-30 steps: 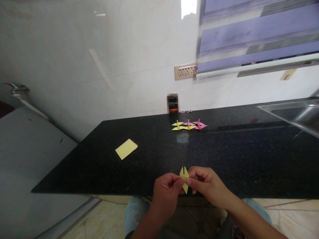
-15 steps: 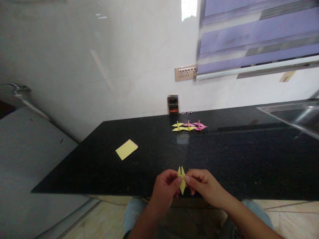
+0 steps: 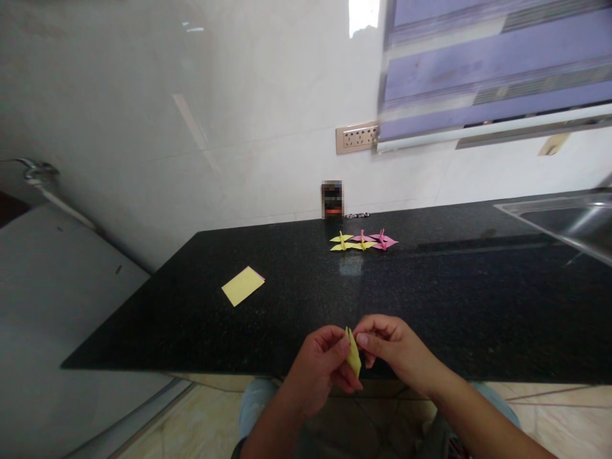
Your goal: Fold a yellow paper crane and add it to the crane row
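Above the counter's front edge is a folded piece of yellow origami paper (image 3: 354, 358), slim and pointed, with two narrow tips at its top. My left hand (image 3: 319, 363) pinches it between thumb and fingers from the left, its lower fingers reaching behind. On the other side, my right hand (image 3: 396, 347) is closed, thumb and forefinger pressed together at the paper's upper right edge. Farther back, several folded paper cranes stand close together: yellow cranes (image 3: 343, 245) on the left and pink cranes (image 3: 382, 242) on the right.
A stack of yellow paper (image 3: 243, 287), with a pink edge showing, lies on the black counter (image 3: 296, 268) at left. A blurred dark box (image 3: 333, 200) stands against the wall beside a small patterned strip (image 3: 357, 215). A metal sink (image 3: 564, 223) is set in at right.
The folded yellow paper has turned from facing me flat to a slanted, more sideways view. My left fingers have spread lower behind it, and my right hand has shifted slightly up.
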A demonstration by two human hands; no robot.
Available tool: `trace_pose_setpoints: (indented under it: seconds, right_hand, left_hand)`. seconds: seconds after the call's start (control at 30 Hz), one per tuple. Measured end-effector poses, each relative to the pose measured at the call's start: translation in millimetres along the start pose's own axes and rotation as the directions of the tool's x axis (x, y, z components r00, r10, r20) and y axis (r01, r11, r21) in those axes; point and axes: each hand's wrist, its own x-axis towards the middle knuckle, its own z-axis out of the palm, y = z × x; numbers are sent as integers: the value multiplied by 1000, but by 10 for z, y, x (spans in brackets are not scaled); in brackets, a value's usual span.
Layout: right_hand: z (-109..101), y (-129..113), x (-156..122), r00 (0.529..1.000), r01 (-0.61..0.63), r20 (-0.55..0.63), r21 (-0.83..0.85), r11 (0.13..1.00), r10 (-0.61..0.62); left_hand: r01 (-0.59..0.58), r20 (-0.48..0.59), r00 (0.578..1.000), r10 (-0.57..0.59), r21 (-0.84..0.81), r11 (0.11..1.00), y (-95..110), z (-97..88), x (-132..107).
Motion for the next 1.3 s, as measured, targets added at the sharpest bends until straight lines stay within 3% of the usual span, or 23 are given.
trace_pose_setpoints:
  seconds: [0.93, 1.13, 1.3]
  right_hand:
    - [13, -51, 23, 999, -22, 44, -17, 1000, 23]
    - [2, -45, 14, 998, 56, 3, -160, 986, -56]
    - [-3, -64, -25, 988, 147, 18, -379, 914, -152]
  left_hand:
    - [-1, 6, 1000, 1, 28, 1000, 20, 3, 9]
    - [-38, -83, 995, 54, 185, 982, 16, 11, 3]
    - [-8, -95, 995, 30, 230, 973, 14, 17, -4]
